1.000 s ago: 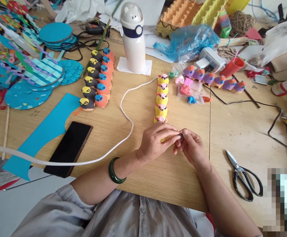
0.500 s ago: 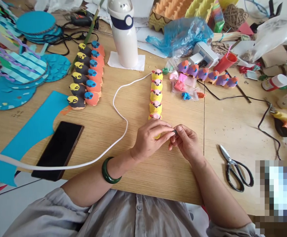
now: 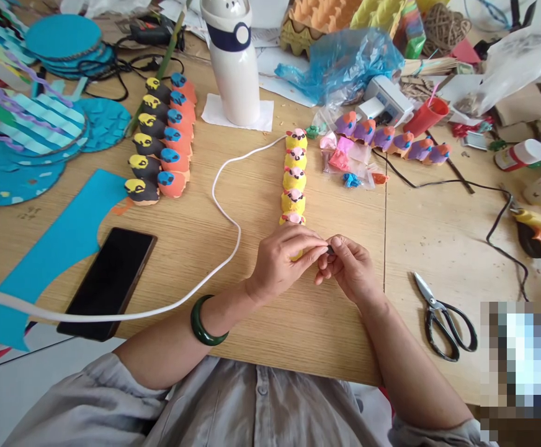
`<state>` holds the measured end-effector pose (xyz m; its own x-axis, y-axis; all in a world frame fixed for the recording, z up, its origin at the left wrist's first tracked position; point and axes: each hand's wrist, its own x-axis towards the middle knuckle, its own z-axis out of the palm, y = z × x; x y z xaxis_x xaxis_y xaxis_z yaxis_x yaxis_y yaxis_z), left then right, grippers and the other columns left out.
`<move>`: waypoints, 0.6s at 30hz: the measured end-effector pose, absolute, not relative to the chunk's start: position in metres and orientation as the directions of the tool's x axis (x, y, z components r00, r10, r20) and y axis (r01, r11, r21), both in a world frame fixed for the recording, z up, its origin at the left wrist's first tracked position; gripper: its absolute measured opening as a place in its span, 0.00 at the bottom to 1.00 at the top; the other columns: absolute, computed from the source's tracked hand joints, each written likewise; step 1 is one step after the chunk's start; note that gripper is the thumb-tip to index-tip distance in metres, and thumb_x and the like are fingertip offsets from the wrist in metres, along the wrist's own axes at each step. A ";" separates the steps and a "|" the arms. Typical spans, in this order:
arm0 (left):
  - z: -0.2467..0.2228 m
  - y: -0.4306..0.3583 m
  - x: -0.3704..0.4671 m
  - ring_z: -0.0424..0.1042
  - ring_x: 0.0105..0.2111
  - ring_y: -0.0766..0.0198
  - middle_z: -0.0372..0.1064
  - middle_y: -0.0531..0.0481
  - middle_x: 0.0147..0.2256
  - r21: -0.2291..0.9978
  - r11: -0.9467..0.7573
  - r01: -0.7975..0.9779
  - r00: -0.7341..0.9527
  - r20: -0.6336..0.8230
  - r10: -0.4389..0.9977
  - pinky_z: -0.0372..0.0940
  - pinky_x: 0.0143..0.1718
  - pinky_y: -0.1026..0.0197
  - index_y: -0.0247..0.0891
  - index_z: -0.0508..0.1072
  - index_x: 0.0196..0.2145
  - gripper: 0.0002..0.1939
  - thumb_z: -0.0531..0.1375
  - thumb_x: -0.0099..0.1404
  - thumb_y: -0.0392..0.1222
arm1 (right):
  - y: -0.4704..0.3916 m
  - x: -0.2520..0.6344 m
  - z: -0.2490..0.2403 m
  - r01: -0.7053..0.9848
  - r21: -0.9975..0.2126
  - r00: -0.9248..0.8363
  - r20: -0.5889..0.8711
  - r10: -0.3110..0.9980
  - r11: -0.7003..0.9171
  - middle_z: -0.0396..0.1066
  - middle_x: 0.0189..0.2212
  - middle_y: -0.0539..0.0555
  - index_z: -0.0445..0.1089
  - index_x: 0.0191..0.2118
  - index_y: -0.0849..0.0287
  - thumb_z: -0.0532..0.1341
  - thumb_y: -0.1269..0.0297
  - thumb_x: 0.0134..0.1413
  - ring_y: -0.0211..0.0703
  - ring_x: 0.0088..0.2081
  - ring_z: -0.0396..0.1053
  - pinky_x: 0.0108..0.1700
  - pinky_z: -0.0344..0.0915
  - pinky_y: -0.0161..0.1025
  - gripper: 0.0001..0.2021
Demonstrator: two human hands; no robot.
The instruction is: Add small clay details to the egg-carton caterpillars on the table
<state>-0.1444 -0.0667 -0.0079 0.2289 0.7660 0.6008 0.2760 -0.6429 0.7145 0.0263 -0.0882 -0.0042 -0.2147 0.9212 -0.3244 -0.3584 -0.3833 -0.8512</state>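
Note:
My left hand (image 3: 282, 259) and my right hand (image 3: 352, 268) meet over the table, both pinching a small lump of black modelling clay (image 3: 330, 249) between thumbs and fingertips. Just beyond my left hand runs a row of yellow egg-carton cups (image 3: 295, 179) with pink clay faces and black eye marks. The near end of that row is partly covered by my left hand. A green bangle (image 3: 204, 320) circles my left wrist.
Black and orange cup rows (image 3: 163, 139) stand left, a purple row (image 3: 394, 139) at back right. Scissors (image 3: 442, 320) lie right of my right arm, a phone (image 3: 107, 282) at left. A white cable (image 3: 233, 236) crosses the table. Behind stands a white bottle (image 3: 237, 81).
My hands stay in nearly the same place, fingers shifting only slightly around the black clay. Nothing else on the table has visibly moved.

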 end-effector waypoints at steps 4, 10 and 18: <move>-0.006 -0.067 -0.145 0.78 0.38 0.64 0.80 0.50 0.35 0.715 -0.625 0.313 0.206 0.592 0.780 0.73 0.48 0.60 0.39 0.79 0.36 0.04 0.65 0.70 0.37 | -0.088 0.027 -0.003 -0.371 -0.835 -0.261 -0.325 0.909 -0.406 0.74 0.24 0.47 0.73 0.35 0.60 0.71 0.47 0.54 0.34 0.20 0.71 0.23 0.78 0.36 0.19; -0.009 -0.067 -0.143 0.79 0.45 0.62 0.81 0.47 0.43 0.721 -0.637 0.274 0.192 0.608 0.770 0.72 0.53 0.59 0.39 0.80 0.45 0.08 0.67 0.68 0.37 | -0.087 0.028 -0.005 -0.398 -0.825 -0.233 -0.333 0.914 -0.402 0.73 0.20 0.45 0.72 0.31 0.59 0.72 0.48 0.53 0.32 0.17 0.67 0.20 0.76 0.34 0.19; -0.006 -0.068 -0.145 0.79 0.39 0.64 0.81 0.48 0.36 0.723 -0.637 0.267 0.212 0.601 0.771 0.73 0.47 0.60 0.38 0.80 0.37 0.03 0.65 0.69 0.34 | -0.088 0.028 -0.004 -0.401 -0.819 -0.274 -0.321 0.907 -0.411 0.75 0.23 0.47 0.74 0.36 0.60 0.71 0.46 0.54 0.35 0.20 0.71 0.21 0.77 0.36 0.20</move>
<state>-0.1448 -0.0676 -0.0062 0.2123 0.7706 0.6009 0.2666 -0.6373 0.7231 0.0277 -0.0884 -0.0040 -0.2744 0.9066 -0.3205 -0.4008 -0.4108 -0.8189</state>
